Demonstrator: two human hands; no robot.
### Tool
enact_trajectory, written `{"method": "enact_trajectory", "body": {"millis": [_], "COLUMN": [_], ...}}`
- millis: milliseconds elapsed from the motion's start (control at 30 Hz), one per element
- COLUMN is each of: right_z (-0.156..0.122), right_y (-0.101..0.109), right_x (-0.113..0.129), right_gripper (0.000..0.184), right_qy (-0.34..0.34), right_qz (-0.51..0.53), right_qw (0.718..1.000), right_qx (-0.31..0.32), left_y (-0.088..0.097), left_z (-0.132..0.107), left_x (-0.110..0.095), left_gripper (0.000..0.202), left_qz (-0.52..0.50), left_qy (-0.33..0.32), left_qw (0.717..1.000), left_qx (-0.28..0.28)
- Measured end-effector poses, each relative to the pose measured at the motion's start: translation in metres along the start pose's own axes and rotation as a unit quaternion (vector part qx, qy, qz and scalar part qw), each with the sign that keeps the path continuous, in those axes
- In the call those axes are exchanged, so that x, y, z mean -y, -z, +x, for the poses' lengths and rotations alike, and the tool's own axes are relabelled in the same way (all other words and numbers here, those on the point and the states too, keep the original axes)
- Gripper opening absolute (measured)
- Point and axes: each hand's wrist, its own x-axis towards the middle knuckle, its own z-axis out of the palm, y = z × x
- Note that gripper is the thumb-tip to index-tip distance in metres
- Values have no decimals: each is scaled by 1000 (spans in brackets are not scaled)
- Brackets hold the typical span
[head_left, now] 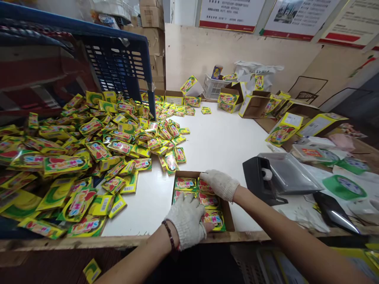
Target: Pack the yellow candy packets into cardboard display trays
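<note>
A shallow brown cardboard box (228, 217) sits at the table's front edge, holding small yellow-green candy packets (209, 200) with watermelon prints, laid side by side. My left hand (188, 221), in a white knit glove with bare thumb tip, lies with fingers outstretched on the packets in the near left part. My right hand (221, 184), gloved too, reaches over the box's far right corner, its extended fingers resting on a packet there. Both hands hide some of the packets. Left of the box spreads a large heap of similar loose packets (118, 146).
A blue plastic crate (118, 59) lies tipped behind the heap. To the right are a black tape dispenser (257, 177), clear plastic sheets (290, 173), green tape rolls (343, 186) and a black phone-like object (336, 213). Open display boxes (254, 105) and a white basket (211, 87) line the back.
</note>
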Motion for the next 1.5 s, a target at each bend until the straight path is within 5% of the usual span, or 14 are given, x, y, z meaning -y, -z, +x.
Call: {"method": "enact_trajectory", "body": {"millis": [200, 367, 433, 500, 633, 767, 867, 1000, 1067, 1133, 1233, 1300, 1400, 1500], "right_z": [-4, -14, -17, -18, -10, 0, 4, 0, -5, -12, -21, -25, -29, -34], "right_y": [-12, -18, -20, -22, -23, -16, -11, -11, -16, -21, -27, -25, -15, -4], "right_x": [20, 37, 42, 44, 36, 23, 18, 17, 22, 34, 67, 90, 106, 99], "right_gripper": [35, 33, 36, 39, 29, 26, 22, 26, 26, 26, 26, 32, 42, 52], "right_qy": [-42, -67, -80, -91, -70, -44, -52, -74, -82, -90, -84, -53, -20, -38], "right_qz": [-69, -22, -13, -7, 16, 52, 67, 81, 118, 196, 391, 529, 635, 722], "right_qw": [997, 997, 996, 995, 995, 993, 993, 993, 990, 969, 898, 837, 763, 667], "right_qx": [-6, 29, 22, 29, 73, 99, 85, 49, -16, -123, -183, -130, -116, -179], "left_y": [-3, 3, 10, 20, 35, 39, 43, 50, 47, 40, 27, 22, 19, 19], "left_z": [-3, -21, -36, -56, -95, -109, -111, -115, -112, -102, -82, -71, -61, -59], "left_x": [-4, 16, 45, 84, 159, 187, 178, 145, 122, 96, 58, 37, 20, 18], "left_gripper": [47, 30, 26, 23, 28, 20, 25, 27, 33, 43, 47, 43, 38, 36], "left_qz": [-13, -93, -83, -28, 93, 89, 98, -32, -265, -511, -729, -797, -850, -846], "left_qy": [14, -41, 38, 181, 457, 457, 445, 433, 399, 336, 246, 198, 144, 133], "left_qw": [1000, 980, 963, 942, 876, 885, 888, 852, 794, 684, 515, 454, 421, 434], "left_qx": [17, -168, -255, -281, -119, -26, -68, -293, -375, -397, -378, -345, -282, -281]}}
